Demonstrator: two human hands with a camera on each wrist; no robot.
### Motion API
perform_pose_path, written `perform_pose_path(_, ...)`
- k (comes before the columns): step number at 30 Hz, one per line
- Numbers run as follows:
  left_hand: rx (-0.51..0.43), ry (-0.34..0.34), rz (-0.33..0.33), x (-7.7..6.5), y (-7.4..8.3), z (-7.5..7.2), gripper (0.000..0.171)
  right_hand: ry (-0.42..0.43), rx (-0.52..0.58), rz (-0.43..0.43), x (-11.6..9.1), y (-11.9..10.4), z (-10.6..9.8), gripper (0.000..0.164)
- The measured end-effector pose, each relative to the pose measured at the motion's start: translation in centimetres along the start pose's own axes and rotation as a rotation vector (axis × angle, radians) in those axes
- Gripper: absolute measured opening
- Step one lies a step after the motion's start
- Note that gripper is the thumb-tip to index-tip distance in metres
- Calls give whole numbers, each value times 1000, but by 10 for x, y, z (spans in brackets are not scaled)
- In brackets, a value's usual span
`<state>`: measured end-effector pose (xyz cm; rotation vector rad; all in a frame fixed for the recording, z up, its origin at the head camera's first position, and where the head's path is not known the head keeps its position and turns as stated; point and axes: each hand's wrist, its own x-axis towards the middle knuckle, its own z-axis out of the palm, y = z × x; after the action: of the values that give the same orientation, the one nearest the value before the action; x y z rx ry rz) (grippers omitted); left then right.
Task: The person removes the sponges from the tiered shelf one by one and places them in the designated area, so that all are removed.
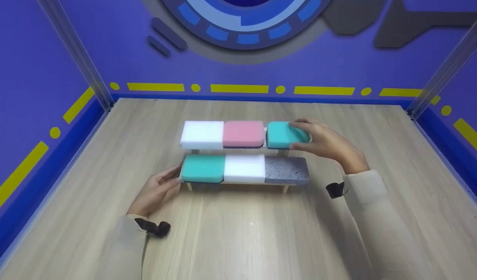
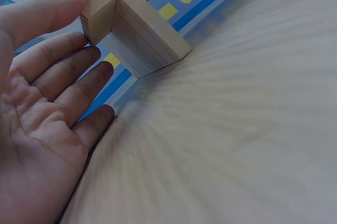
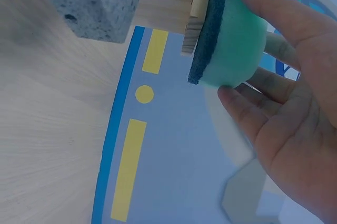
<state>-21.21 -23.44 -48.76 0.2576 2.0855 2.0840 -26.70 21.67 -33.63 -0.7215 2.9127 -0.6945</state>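
Note:
My right hand (image 1: 328, 142) holds a teal sponge (image 1: 279, 134) with a dark scouring layer between thumb and fingers, at the right end of the rear wooden stand. In the right wrist view the sponge's dark side lies against the stand's board (image 3: 197, 13). A narrow gap parts it from a pink sponge (image 1: 243, 133), beside which sits a white block (image 1: 202, 134). With nearly straight fingers, my left hand (image 1: 155, 190) touches the left end of the front wooden stand (image 2: 142, 29), next to another teal sponge (image 1: 203, 168).
On the front stand, a second white block (image 1: 244, 168) and a grey speckled block (image 1: 287, 170) continue the row. Underneath is a pale wood-grain table (image 1: 238, 229), enclosed by blue walls (image 1: 106, 50) with yellow markings.

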Motion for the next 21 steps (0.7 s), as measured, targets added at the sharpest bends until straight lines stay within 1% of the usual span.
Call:
perform_pose_path(2,-2,-3,1,0,0,0,61,5,2,4,-2,2,-1,66)
perform_pose_path(9,48,-9,4,-1,2,-1,61,25,22,7,-7,6,-2,64)
perform_pose_path(15,36,-21,5,-1,1,-2,62,38,31,26,-11,13,-4,62)
perform_pose_path(21,34,-24,6,-1,2,-1,62,66,41,-9,-14,22,-6,60)
